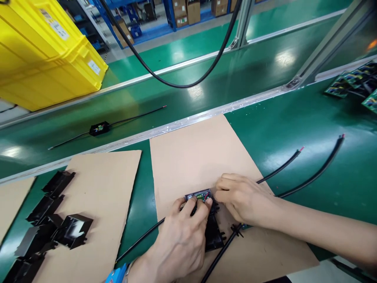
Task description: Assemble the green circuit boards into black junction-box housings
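My left hand (184, 232) is closed round a small black plastic housing (212, 209), fingers pressing at its top. Inside the housing shows a green circuit board (202, 195) with a red wire, partly covered by my fingers. My right hand (244, 198) has its fingers curled together at the housing's right end. A black cable (279, 169) runs into this hand; the fingertips' contact with it is hidden. Below lies a second black housing (214, 234), half covered by my left hand. Another black cable (219, 255) with a ridged collar passes beneath my right wrist.
Cardboard sheets (188, 153) lie on the green bench. Several black housings (73, 230) sit at left. A wired housing (99, 128) rests beyond the metal rail. Yellow crates (50, 59) stand back left, circuit boards (353, 80) at right. A thick cable (182, 85) hangs overhead.
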`<state>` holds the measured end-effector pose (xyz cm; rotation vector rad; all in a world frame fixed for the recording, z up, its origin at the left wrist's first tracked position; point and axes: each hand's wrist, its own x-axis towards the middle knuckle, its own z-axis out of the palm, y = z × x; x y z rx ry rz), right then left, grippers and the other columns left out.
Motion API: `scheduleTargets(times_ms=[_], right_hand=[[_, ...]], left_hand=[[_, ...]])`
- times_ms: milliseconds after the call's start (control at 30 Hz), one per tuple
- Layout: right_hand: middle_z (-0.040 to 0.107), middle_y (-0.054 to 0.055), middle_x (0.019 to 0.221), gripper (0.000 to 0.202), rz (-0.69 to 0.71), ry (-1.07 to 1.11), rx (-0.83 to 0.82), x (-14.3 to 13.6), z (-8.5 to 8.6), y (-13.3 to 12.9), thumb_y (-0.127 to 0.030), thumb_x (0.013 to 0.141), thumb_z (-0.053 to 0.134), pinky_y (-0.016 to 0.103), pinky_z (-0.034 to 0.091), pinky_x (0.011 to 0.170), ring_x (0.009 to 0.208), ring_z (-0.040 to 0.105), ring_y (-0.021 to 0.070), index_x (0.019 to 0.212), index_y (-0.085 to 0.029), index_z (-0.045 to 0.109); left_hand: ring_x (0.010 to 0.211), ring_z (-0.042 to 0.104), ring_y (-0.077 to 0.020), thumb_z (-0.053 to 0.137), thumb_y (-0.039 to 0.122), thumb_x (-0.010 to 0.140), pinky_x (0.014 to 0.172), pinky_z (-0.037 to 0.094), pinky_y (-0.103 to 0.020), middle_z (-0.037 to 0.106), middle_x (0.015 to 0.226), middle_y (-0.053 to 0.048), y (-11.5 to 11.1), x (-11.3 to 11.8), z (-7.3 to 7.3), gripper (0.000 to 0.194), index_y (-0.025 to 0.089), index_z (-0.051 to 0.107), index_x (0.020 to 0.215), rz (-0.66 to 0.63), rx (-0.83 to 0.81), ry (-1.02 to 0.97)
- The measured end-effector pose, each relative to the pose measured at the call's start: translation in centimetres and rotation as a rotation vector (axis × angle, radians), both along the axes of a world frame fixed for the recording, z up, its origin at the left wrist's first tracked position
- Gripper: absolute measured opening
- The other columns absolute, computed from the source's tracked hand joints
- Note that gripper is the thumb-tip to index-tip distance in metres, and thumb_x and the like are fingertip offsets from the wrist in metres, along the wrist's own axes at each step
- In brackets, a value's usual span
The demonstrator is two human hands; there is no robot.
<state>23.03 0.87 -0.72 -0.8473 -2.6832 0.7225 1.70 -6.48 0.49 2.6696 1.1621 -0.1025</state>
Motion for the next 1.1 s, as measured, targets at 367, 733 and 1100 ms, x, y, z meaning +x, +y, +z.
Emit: scheduleTargets(times_ms=[367,733,1100], right_hand=[[0.059,0.006,0.082,0.017,-0.047,0.157,-0.045,0.6,-1.6,0.1,-0.009,0.087,0.052,0.031,0.043,0.077,0.085,0.052,0.0187,0.082,-0.017,0.066],[0.062,0.008,0.099,0.027,-0.051,0.027,-0.073,5.3,0.9,1.3,-0.023,0.085,0.061,0.038,0.045,0.086,0.097,0.054,0.0235,0.112,-0.02,0.065],[0.063,0.009,0.093,0.015,-0.099,0.099,0.079,7.0,-0.2,4.3,-0.019,0.094,0.044,0.037,0.045,0.079,0.087,0.055,0.0222,0.094,-0.02,0.06]], left_hand=[[0.108,0.055,-0.0283,0.043,0.013,0.085,0.089,0.046,-0.045,0.063,0.117,-0.011,0.4,-0.4,0.9,0.052,0.013,0.048,0.136,0.031,0.039,-0.085],[0.104,0.058,-0.0225,0.05,0.015,0.089,0.086,0.052,-0.035,0.06,0.112,-0.009,-1.2,-5.7,2.1,0.033,0.021,0.056,0.12,0.362,0.098,-0.377],[0.077,0.06,-0.0185,0.042,0.022,0.095,0.068,0.052,-0.031,0.059,0.085,-0.004,0.6,-6.7,1.2,0.016,0.02,0.057,0.087,0.525,0.092,-0.267]])
